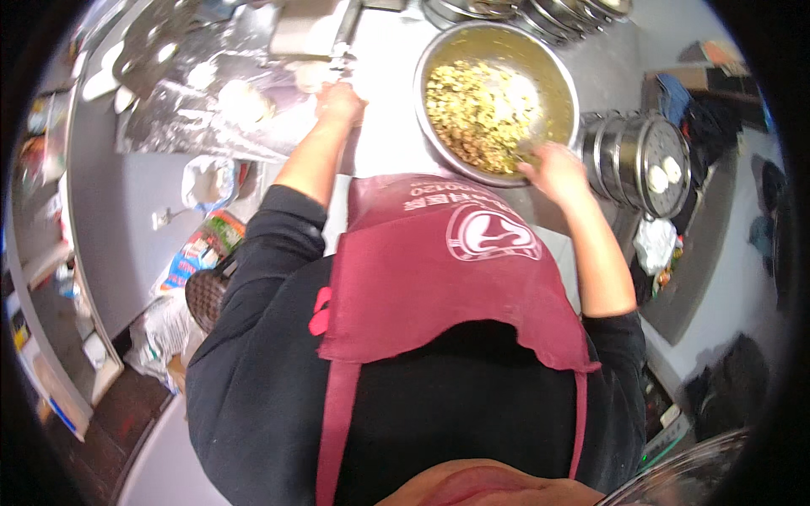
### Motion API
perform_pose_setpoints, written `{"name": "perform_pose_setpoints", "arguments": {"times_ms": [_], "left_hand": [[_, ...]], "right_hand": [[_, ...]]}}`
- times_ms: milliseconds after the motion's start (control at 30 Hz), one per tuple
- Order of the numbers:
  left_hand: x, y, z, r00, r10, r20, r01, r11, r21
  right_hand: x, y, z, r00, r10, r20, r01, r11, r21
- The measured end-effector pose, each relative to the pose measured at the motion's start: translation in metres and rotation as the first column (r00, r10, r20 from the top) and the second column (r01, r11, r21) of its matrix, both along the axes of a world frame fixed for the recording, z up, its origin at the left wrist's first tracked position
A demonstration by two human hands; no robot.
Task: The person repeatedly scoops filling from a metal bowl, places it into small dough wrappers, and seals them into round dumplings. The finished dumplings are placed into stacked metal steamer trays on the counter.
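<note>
A large stainless steel bowl (565,82) holds a chopped yellow-green filling (471,101) with a browner patch near its lower edge. My right hand (557,167) is at the bowl's lower right rim, its fingers reaching over the filling; whether they grip the rim or a utensil is not clear. To the left of the bowl, my left hand (342,104) rests at the edge of the floured work surface, beside a small pale piece of dough (311,76). Its fingers are blurred, and what they hold cannot be told. A larger lump of dough (243,101) lies farther left on the floured sheet.
Stacked metal steamers (557,19) stand behind the bowl. Another steamer stack (633,161) at the right carries white buns (664,174) on its perforated top. A lined bin (209,183) is below the counter at left, near printed sacks (196,253). A metal tray (304,28) lies at the back.
</note>
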State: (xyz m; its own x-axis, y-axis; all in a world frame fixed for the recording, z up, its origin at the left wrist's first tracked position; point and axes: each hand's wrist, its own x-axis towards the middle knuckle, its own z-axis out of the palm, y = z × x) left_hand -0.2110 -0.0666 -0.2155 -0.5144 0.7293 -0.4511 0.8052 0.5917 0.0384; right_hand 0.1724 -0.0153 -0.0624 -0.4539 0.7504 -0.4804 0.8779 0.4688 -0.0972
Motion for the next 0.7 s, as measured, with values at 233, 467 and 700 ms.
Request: {"name": "perform_pose_setpoints", "arguments": {"times_ms": [233,467,700], "left_hand": [[-0.017,0.004,0.010,0.857,0.252,0.449,-0.218,0.968,-0.128],[0.013,-0.020,0.035,0.909,-0.126,0.396,-0.086,0.875,0.476],[0.024,-0.024,0.074,0.098,0.317,0.943,-0.719,0.678,-0.153]], "right_hand": [[-0.019,0.025,-0.037,0.988,-0.001,0.154,0.020,0.993,-0.118],[-0.040,0.073,-0.069,0.928,-0.243,-0.282,0.278,0.957,0.089],[-0.027,0.050,-0.097,0.796,-0.518,-0.314,0.258,0.759,-0.598]]}}
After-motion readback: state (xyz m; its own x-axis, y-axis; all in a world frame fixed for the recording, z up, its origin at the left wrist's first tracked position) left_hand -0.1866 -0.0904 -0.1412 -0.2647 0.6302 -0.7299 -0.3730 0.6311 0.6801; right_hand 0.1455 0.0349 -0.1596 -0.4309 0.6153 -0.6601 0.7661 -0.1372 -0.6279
